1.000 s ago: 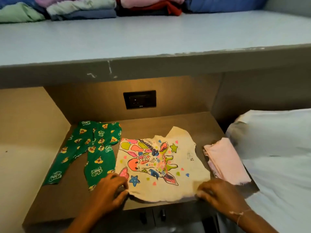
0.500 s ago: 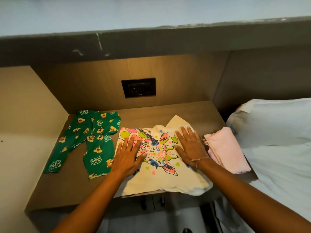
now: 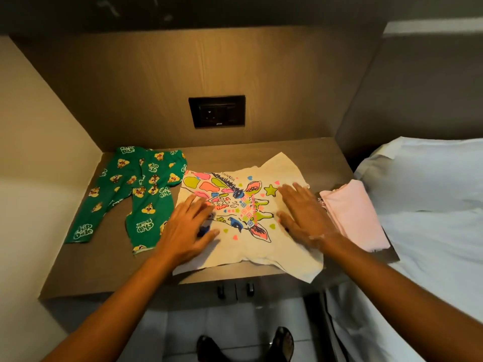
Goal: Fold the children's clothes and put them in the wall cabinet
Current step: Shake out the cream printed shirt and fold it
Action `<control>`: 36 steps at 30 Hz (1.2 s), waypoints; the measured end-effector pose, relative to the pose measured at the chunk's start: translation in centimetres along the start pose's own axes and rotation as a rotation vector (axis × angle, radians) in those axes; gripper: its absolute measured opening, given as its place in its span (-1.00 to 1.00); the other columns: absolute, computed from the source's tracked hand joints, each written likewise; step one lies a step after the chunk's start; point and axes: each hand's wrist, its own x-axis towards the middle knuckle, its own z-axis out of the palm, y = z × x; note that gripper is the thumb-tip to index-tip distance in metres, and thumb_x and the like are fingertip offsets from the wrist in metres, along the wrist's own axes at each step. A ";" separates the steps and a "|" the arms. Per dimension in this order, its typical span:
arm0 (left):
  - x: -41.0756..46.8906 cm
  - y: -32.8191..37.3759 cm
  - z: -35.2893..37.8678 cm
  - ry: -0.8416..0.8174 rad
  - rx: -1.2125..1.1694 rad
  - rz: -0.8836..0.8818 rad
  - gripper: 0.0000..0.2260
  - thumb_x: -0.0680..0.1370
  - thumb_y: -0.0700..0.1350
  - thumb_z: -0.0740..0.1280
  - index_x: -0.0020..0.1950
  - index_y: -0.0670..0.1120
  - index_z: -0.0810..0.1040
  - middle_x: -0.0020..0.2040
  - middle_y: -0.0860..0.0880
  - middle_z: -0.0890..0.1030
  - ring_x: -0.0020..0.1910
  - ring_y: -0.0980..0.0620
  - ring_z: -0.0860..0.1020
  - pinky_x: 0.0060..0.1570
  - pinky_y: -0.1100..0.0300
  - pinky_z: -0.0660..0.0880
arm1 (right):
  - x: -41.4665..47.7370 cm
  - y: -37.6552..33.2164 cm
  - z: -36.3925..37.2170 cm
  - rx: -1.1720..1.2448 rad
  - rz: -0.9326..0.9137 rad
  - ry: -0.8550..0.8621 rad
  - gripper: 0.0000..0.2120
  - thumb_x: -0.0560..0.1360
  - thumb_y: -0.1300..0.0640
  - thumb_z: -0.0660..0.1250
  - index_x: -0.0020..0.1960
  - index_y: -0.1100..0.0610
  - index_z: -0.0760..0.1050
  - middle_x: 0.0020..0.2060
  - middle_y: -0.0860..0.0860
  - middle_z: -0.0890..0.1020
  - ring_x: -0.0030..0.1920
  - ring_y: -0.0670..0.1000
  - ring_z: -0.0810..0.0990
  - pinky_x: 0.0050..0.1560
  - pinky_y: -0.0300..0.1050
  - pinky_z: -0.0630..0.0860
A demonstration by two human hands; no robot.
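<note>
A cream children's shirt (image 3: 243, 246) with a bright giraffe print lies spread flat on the brown wooden counter (image 3: 86, 273). My left hand (image 3: 187, 228) rests flat on its left side, fingers apart. On the shirt's right side my right hand (image 3: 304, 215) also presses flat, fingers spread. Green printed children's trousers (image 3: 136, 194) lie spread out to the left of the shirt. A folded pink garment (image 3: 355, 215) sits at the counter's right edge, just beside my right wrist.
A black wall socket (image 3: 217, 111) is set in the wooden back panel above the counter. A white pillow and bed (image 3: 428, 205) adjoin the counter on the right. A beige side wall (image 3: 34, 165) closes the left. My feet (image 3: 245, 346) stand on the tiled floor below.
Both hands moved from the shirt's near hem up onto its printed front and then slid apart towards its sides. The view tilted down, so the upper shelf with stacked clothes left the frame.
</note>
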 end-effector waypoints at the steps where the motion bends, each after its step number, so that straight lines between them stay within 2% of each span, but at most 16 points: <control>1: -1.6 -0.2 -0.3 0.015 0.017 0.056 -0.38 0.51 0.39 0.08 0.43 0.05 0.38 0.47 -0.03 0.38 0.47 -0.10 0.26 0.35 -0.20 0.28 | -2.4 -0.2 0.0 0.055 -0.047 0.030 -0.39 0.58 -0.30 -0.04 0.55 -0.08 -0.01 0.54 -0.09 0.09 0.54 -0.07 -0.06 0.51 -0.03 -0.07; 4: -6.5 -0.7 -0.3 0.005 0.045 0.155 -0.41 0.44 0.43 0.19 0.28 0.08 0.52 0.28 0.02 0.55 0.28 -0.01 0.40 0.11 -0.08 0.44 | -9.0 0.3 1.0 0.074 -0.156 0.064 -0.37 0.53 -0.32 0.14 0.50 -0.06 0.17 0.49 -0.06 0.27 0.51 -0.06 0.10 0.49 -0.07 0.03; 7: -9.1 -0.7 0.0 -0.043 0.046 0.143 -0.38 0.40 0.41 0.29 0.31 0.05 0.52 0.30 -0.01 0.53 0.27 -0.04 0.43 0.12 -0.08 0.44 | -12.1 0.9 2.1 -0.032 -0.142 0.001 -0.27 0.41 -0.30 0.36 0.47 0.00 0.28 0.48 0.00 0.29 0.50 0.06 0.16 0.45 0.09 0.16; 9: -9.7 -0.5 0.2 -0.030 0.036 0.153 -0.44 0.41 0.31 0.33 0.29 0.03 0.53 0.28 -0.03 0.55 0.24 -0.05 0.47 0.10 -0.07 0.47 | -12.6 0.9 2.9 -0.103 -0.140 -0.025 -0.23 0.30 -0.06 0.55 0.43 0.07 0.34 0.45 0.09 0.35 0.46 0.17 0.24 0.40 0.19 0.24; 11: -10.1 -0.3 0.3 0.007 0.025 0.181 -0.54 0.42 0.21 0.32 0.24 0.02 0.57 0.22 -0.03 0.58 0.18 -0.05 0.51 0.06 -0.01 0.48 | -12.6 0.9 3.3 -0.100 -0.135 0.016 -0.26 0.18 0.20 0.62 0.33 0.14 0.47 0.37 0.14 0.46 0.39 0.23 0.38 0.35 0.23 0.30; 14: -10.7 -0.5 0.0 0.052 -0.009 0.238 -0.66 0.53 0.19 0.23 0.10 0.03 0.65 0.14 0.01 0.64 0.10 -0.01 0.58 0.03 0.08 0.49 | -13.3 1.0 3.3 -0.026 -0.155 0.138 -0.37 0.15 0.33 0.62 0.20 0.14 0.58 0.28 0.11 0.56 0.32 0.23 0.47 0.26 0.24 0.43; 16: -10.9 -0.4 -0.9 0.033 -0.049 0.254 -0.62 0.59 0.19 0.13 -0.01 0.04 0.68 0.07 0.05 0.67 0.04 0.06 0.60 -0.02 0.13 0.55 | -14.3 0.7 3.0 0.039 -0.160 0.189 -0.42 0.17 0.37 0.58 0.16 0.11 0.61 0.23 0.06 0.59 0.28 0.18 0.51 0.23 0.23 0.47; 17: -11.0 -0.3 -1.5 0.018 -0.083 0.234 -0.65 0.58 0.18 0.17 -0.05 0.04 0.68 0.02 0.08 0.68 0.00 0.10 0.61 -0.05 0.14 0.57 | -14.7 0.5 2.6 0.081 -0.138 0.196 -0.46 0.21 0.36 0.56 0.15 0.08 0.62 0.20 0.05 0.61 0.25 0.16 0.54 0.21 0.20 0.49; 19: -11.0 0.1 -3.0 -0.022 -0.186 0.135 -0.76 0.50 0.14 0.27 -0.08 0.05 0.67 -0.10 0.12 0.68 -0.12 0.19 0.60 -0.15 0.21 0.57 | -15.6 -0.1 1.0 0.170 -0.096 0.185 -0.58 0.30 0.26 0.47 0.12 -0.01 0.60 0.09 -0.01 0.66 0.10 0.09 0.64 0.13 0.01 0.56; 22: -10.6 0.2 -5.4 -0.082 -0.416 -0.056 -0.81 0.43 0.16 0.26 -0.11 0.15 0.61 -0.20 0.25 0.64 -0.20 0.24 0.59 -0.26 0.39 0.50 | -15.8 -1.2 -2.3 0.370 -0.009 0.062 -0.74 0.40 0.07 0.35 0.04 -0.20 0.50 -0.12 -0.27 0.65 -0.15 -0.19 0.63 -0.18 -0.31 0.56; 25: -8.4 -0.1 -7.5 -0.075 -0.583 -0.144 -0.90 0.47 0.04 0.37 -0.08 0.10 0.64 -0.17 0.20 0.65 -0.11 0.19 0.61 -0.17 0.35 0.53 | -13.8 -1.5 -4.9 0.478 0.048 0.051 -0.84 0.48 -0.04 0.28 0.02 -0.23 0.54 -0.16 -0.31 0.64 -0.12 -0.21 0.60 -0.18 -0.38 0.51; 27: -5.7 -0.7 -8.1 -0.040 -0.534 -0.160 -0.91 0.51 -0.12 0.41 -0.03 0.04 0.66 -0.14 0.12 0.67 -0.11 0.14 0.61 -0.13 0.23 0.55 | -10.9 -1.2 -6.0 0.408 0.044 0.095 -0.90 0.53 -0.07 0.28 0.00 -0.26 0.53 -0.21 -0.32 0.63 -0.15 -0.19 0.60 -0.22 -0.46 0.46; 28: -4.1 -1.0 -8.1 -0.050 -0.498 -0.186 -0.90 0.52 -0.12 0.40 0.00 0.04 0.66 -0.11 0.08 0.67 -0.09 0.11 0.60 -0.12 0.18 0.55 | -9.2 -0.8 -6.1 0.329 0.046 0.110 -0.90 0.53 -0.08 0.27 0.02 -0.24 0.52 -0.18 -0.28 0.64 -0.18 -0.15 0.60 -0.20 -0.45 0.43; 31: 0.5 -1.4 -7.3 -0.118 -0.396 -0.289 -0.84 0.53 -0.03 0.39 0.10 0.02 0.63 -0.01 0.04 0.65 -0.02 0.04 0.59 -0.09 0.11 0.56 | -3.8 0.7 -5.5 0.077 0.117 0.099 -0.77 0.54 -0.05 0.28 0.14 -0.01 0.57 0.01 -0.01 0.67 -0.04 0.02 0.57 -0.01 -0.14 0.50; 33: 2.8 -1.6 -6.5 -0.148 -0.312 -0.326 -0.79 0.53 -0.01 0.39 0.13 -0.02 0.63 0.02 -0.02 0.66 0.00 -0.02 0.59 -0.01 0.00 0.58 | -1.0 1.2 -4.8 -0.053 0.143 0.044 -0.75 0.54 -0.02 0.27 0.16 0.02 0.57 0.06 0.04 0.66 0.02 0.07 0.54 0.05 -0.02 0.51; 36: 4.9 -1.9 -5.4 -0.139 -0.162 -0.353 -0.78 0.52 0.03 0.39 0.12 -0.01 0.64 0.05 -0.06 0.66 0.01 -0.05 0.57 0.03 0.01 0.56 | 1.4 1.7 -4.0 -0.164 0.169 -0.019 -0.73 0.54 -0.02 0.26 0.20 -0.01 0.54 0.10 0.03 0.65 0.10 0.09 0.51 0.13 0.03 0.51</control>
